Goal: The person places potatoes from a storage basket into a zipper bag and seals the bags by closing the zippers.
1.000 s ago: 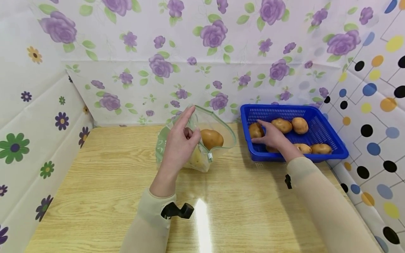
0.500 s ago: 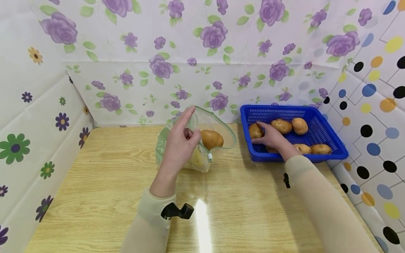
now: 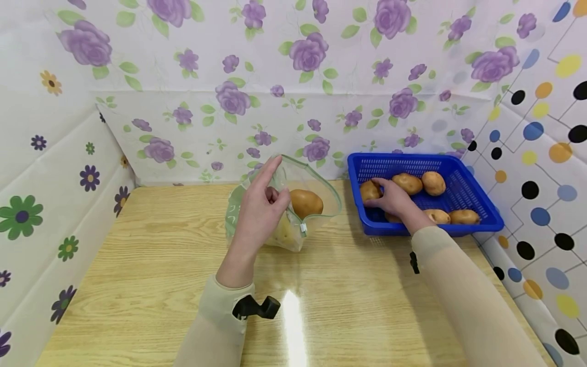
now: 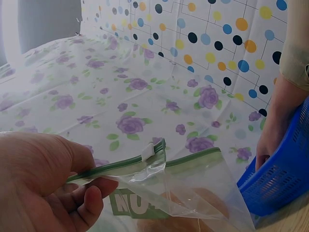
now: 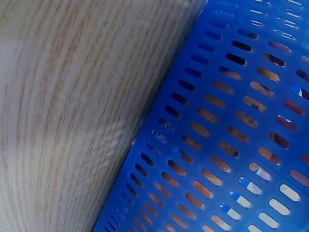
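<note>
Pinched between the thumb and fingers of our left hand (image 3: pixel 260 211), the green zip rim of the bag (image 3: pixel 286 235) is at the centre of the frame, its mouth gaping toward the right. We see one potato (image 3: pixel 306 204) inside through the mouth, and the white slider (image 4: pixel 148 151) just beyond our fingertips in the left wrist view. Right of centre, our right hand (image 3: pixel 396 200) has thumb and fingers clamped on another potato (image 3: pixel 369 191), at the left end of the blue basket (image 3: pixel 380 227). Two more (image 3: pixel 406 183) lie along the back of the basket and others (image 3: pixel 464 217) along its front. Our right wrist view shows its slotted wall filling the right side, with the table (image 5: pixel 63 116) at left; we cannot make out the fingers there.
</note>
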Tool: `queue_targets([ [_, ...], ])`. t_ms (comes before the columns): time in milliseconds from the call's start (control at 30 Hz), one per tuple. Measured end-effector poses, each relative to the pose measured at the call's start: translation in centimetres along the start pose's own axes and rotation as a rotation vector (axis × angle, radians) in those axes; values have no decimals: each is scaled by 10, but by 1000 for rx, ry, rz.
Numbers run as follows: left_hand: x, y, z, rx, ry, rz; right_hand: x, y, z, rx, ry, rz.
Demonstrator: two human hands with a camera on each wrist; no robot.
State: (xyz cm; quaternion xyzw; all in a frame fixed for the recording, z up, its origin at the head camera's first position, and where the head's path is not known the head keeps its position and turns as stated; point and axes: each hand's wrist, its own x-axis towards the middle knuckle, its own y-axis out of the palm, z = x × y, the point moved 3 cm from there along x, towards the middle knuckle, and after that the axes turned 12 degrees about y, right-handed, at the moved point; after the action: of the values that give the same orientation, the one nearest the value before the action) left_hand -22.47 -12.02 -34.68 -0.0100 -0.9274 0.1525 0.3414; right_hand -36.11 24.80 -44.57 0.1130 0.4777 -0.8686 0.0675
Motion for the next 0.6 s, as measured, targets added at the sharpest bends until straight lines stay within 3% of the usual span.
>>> queue_targets([
  [267, 0, -1, -2, -6, -7, 2, -3, 0, 2, -14, 3, -13],
  [600, 1, 0, -2, -1, -1, 1, -8, -15, -2, 22, 0, -28],
])
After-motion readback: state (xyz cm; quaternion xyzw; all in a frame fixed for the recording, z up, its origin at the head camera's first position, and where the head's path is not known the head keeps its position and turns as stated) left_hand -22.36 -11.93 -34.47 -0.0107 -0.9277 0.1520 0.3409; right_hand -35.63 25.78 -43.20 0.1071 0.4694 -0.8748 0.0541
